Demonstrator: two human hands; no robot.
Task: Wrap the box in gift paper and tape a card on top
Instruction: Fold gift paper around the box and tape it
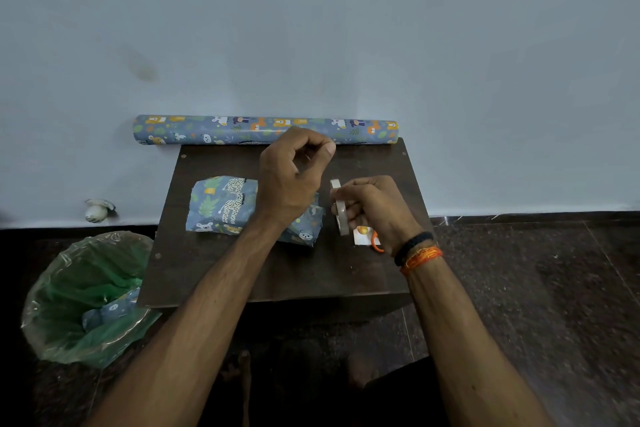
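The right hand (372, 210) gripped the tape roll (341, 208) upright while the left hand (294, 177) pinched its free end, seemingly pulling a strip. The wrapped box (225, 204) lay on the surface (311, 274), ready for taping

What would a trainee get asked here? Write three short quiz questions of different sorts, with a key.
1. True or false: the right hand holds the tape roll.
2. Where does the paper roll lie? A) in the bin B) at the table's far edge, by the wall C) on the box
3. Fill in: the wrapped box lies on the ____.

Key: 1 true; 2 B; 3 table.
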